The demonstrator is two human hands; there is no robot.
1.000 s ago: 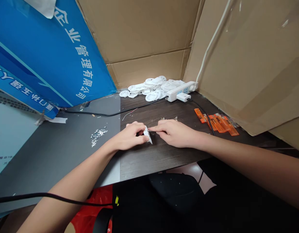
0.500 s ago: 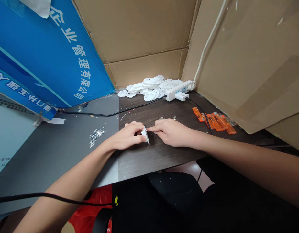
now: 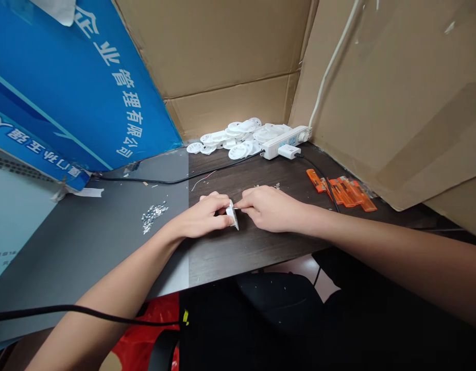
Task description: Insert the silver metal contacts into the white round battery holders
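Discs (image 3: 241,137) behind held part (image 3: 231,210), power strip (image 3: 272,146), cable (image 3: 327,182) over orange pieces (image 3: 349,194)

The left hand (image 3: 207,215) and right hand (image 3: 271,208) are bare, as are the slim left forearm (image 3: 137,270) and right forearm (image 3: 377,242); below shows black material (image 3: 284,304) (clothing or seat, too dark to tell), flecked white.

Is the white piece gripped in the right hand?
No, the left hand grips the white piece, with the right hand facing it.
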